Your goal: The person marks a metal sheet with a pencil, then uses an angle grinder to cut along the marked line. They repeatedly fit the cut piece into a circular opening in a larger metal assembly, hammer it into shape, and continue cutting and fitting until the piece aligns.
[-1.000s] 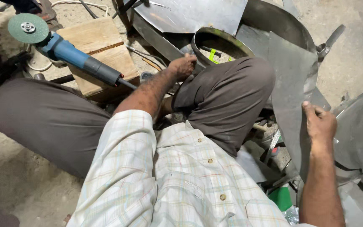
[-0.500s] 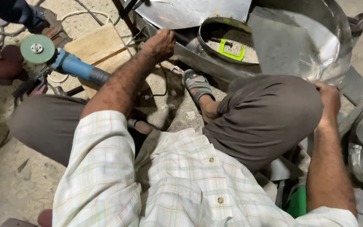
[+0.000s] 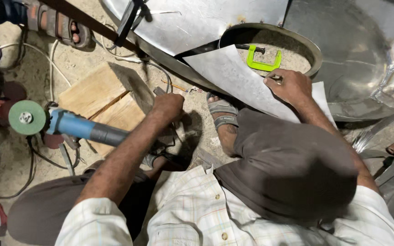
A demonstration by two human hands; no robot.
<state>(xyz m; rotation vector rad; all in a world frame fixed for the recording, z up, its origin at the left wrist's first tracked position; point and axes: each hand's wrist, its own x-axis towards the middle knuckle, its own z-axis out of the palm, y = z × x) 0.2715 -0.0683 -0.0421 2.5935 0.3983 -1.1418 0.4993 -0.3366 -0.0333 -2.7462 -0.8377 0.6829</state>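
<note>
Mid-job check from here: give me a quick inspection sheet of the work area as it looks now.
Surface: sandy concrete floor.
Job's things: flat metal sheet under right hand; blue angle grinder with green disc lying by wood blocks.
Clutter: green C-clamp inside metal ring.
Hands: left hand closed near the wood blocks, contents hidden; right hand pressing on sheet.
Cables: white cord and dark cords trailing on floor.
Surroundings: another person's sandalled foot; large dented metal basin.

left hand [image 3: 168, 107] fisted by wooden block [image 3: 101, 98] | right hand [image 3: 289, 85] on metal sheet [image 3: 238, 75] | angle grinder [image 3: 64, 125] left
</note>
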